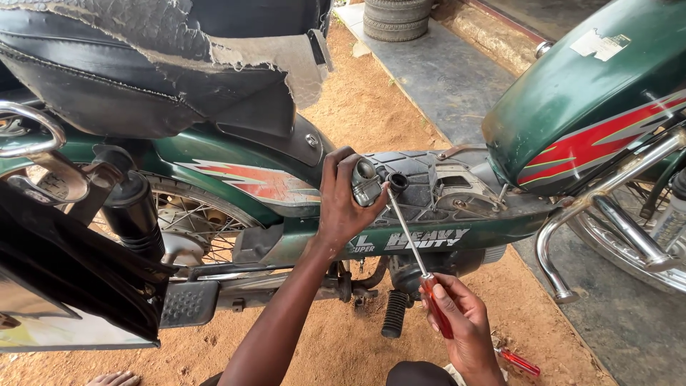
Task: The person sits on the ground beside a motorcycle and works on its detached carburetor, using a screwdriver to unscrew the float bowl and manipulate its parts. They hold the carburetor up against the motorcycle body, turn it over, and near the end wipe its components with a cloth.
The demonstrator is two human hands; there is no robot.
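A torn whitish sticker (601,44) is seen upper right, on the green tank (572,107). White lettering decal (427,239) is borne centrally by the green side panel (493,232).

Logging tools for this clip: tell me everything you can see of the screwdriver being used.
The screwdriver has a long, thin, shiny metal shaft and a red, see-through plastic-looking handle. It slants up and to the left. The right hand grips the handle low in the picture; the tip reaches a small dark rubber-like tube by the metal part that the left hand holds against the green motorbike. The very tip is too small to make out.
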